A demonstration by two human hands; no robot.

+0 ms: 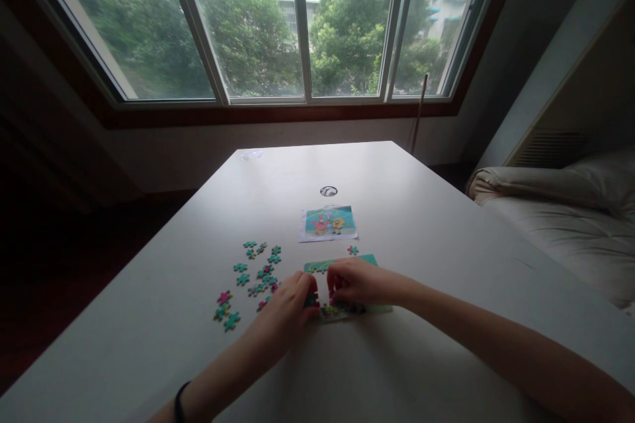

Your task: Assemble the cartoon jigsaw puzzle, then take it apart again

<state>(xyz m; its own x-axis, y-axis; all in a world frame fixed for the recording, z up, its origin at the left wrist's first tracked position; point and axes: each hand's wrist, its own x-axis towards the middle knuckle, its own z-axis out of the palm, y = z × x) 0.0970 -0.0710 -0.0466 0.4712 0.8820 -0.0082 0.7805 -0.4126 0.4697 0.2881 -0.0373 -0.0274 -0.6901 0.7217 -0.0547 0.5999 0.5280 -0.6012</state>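
Note:
A partly assembled jigsaw puzzle [364, 260] with a teal border lies on the white table [407, 357]. My left hand [290, 303] rests on its left edge, fingers curled and pressing on the pieces there. At the puzzle's middle my right hand [354, 281] has its fingers bent and pinched over the pieces. What either hand holds is hidden. Several loose teal and pink puzzle pieces [258, 271] are scattered to the left of my left hand. One single piece [352, 250] lies just beyond the puzzle.
A reference picture [328, 223] with cartoon figures lies beyond the puzzle, a small round ring-shaped object [328, 191] past it. A scrap of clear plastic [251, 154] sits near the table's far left corner. A cream sofa [560, 218] stands at right, a big window [297, 26] ahead.

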